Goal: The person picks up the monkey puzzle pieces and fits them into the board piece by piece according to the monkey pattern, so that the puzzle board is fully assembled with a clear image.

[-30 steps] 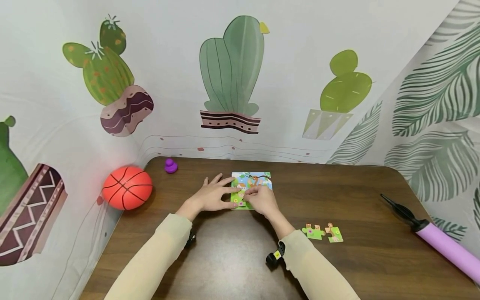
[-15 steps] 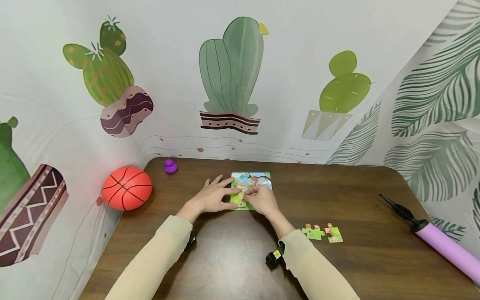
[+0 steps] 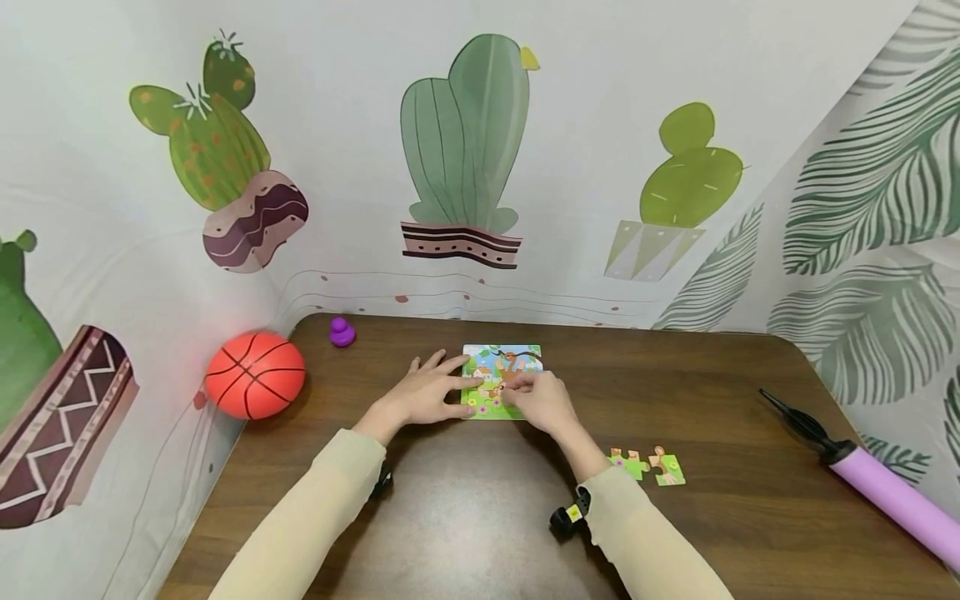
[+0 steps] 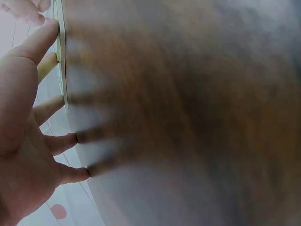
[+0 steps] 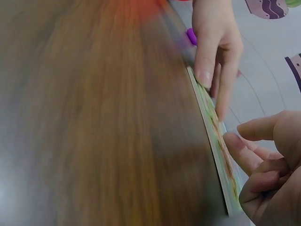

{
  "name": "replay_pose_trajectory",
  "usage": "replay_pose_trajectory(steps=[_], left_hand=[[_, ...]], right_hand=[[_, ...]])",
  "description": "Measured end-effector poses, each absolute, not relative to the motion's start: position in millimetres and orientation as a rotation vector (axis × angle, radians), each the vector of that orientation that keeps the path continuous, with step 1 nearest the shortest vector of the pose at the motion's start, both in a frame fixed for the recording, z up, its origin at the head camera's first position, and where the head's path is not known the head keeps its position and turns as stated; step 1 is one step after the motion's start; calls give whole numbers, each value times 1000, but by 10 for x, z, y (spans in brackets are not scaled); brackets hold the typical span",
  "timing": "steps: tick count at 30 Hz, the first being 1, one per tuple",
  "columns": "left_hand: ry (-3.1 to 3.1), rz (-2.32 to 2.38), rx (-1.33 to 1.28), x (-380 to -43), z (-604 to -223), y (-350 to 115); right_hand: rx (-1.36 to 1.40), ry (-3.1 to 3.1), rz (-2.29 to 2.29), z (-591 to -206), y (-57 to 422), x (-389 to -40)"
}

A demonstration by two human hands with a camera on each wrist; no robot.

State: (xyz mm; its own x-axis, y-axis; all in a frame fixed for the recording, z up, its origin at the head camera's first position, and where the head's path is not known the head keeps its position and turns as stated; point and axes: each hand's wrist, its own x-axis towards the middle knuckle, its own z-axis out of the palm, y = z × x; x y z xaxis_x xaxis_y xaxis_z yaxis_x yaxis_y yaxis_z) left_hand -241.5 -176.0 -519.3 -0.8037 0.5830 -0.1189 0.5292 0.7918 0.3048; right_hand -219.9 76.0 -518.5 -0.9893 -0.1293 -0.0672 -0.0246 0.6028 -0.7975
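A jigsaw puzzle board (image 3: 491, 360) with a bright animal and flower picture lies on the table in the head view. My left hand (image 3: 426, 395) has its fingers spread, with thumb and fingertips on the board's left side. The thumb (image 4: 40, 44) rests at the board's edge in the left wrist view. Over the board's right part is my right hand (image 3: 546, 402), covering some of the picture. In the right wrist view its thumb and forefinger stand apart with nothing between them, close over the board (image 5: 211, 125); the other fingers are bent.
Two loose puzzle pieces, a left one (image 3: 632, 465) and a right one (image 3: 669, 467), lie beyond my right forearm. A red basketball (image 3: 255, 375) and a purple rubber duck (image 3: 342, 332) are at the left. A pink hand pump (image 3: 892, 496) lies along the right edge.
My right hand has shifted right across the board, from its middle toward its right side, uncovering more of the picture. The left hand keeps its place.
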Motion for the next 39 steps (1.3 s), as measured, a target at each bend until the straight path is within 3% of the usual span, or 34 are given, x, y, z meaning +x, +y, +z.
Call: replay_pose_trajectory(steps=[31, 39], left_hand=[[2770, 376, 874, -2435, -5164, -1735], [2781, 358, 843, -2413, -5166, -1695]], right_hand=[[-68, 2837, -1244, -5035, 2158, -1782], [-189, 2802, -1152, -5061, 2467, -1598]])
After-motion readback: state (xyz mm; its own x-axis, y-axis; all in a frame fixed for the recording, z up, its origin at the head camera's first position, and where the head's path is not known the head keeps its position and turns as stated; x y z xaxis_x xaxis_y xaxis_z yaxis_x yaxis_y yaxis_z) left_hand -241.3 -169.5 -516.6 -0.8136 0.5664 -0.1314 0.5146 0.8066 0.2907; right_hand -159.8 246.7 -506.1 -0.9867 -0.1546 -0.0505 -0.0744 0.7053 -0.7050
